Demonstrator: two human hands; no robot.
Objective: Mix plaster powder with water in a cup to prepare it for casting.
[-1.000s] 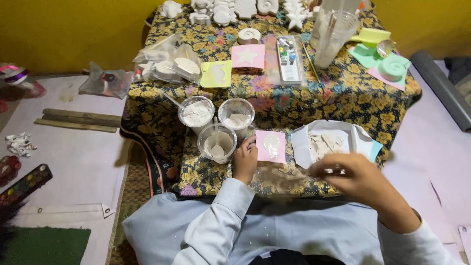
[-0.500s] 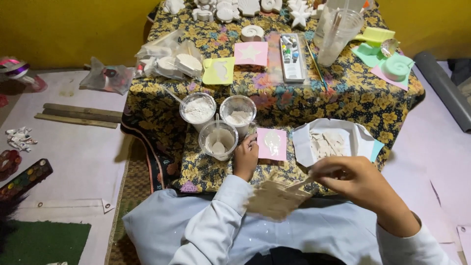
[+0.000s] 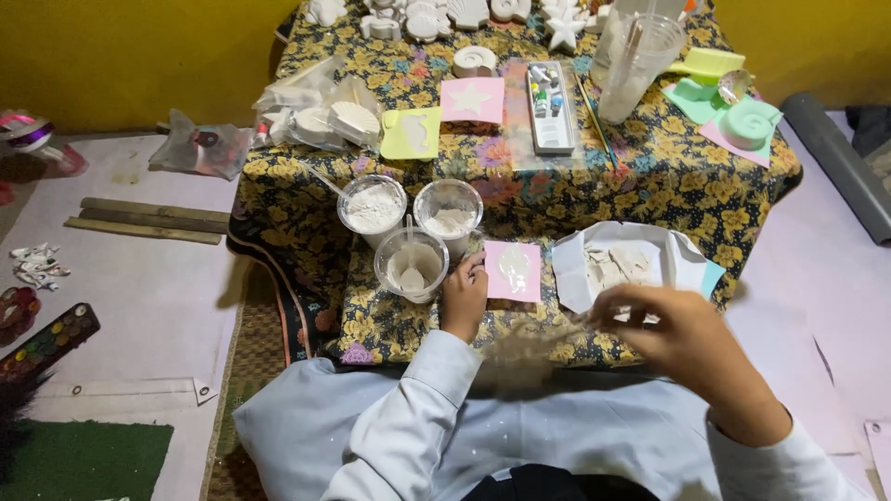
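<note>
While the left hand [image 3: 464, 295] rests on the flowered cloth [image 3: 650, 176] with its fingers curled against the edge of a pink mould [image 3: 513, 271], the right hand [image 3: 682, 336] hovers over the table's near edge, fingers pinched on a thin stick whose blurred brush [image 3: 520, 348] trails to the left above the lap. Just left of the left hand stands a plastic cup [image 3: 411, 264] with white paste and a spoon. Two more cups of white powder [image 3: 372, 206] sit behind it. A white paper tray [image 3: 631, 264] of plaster bits lies right of the mould.
</note>
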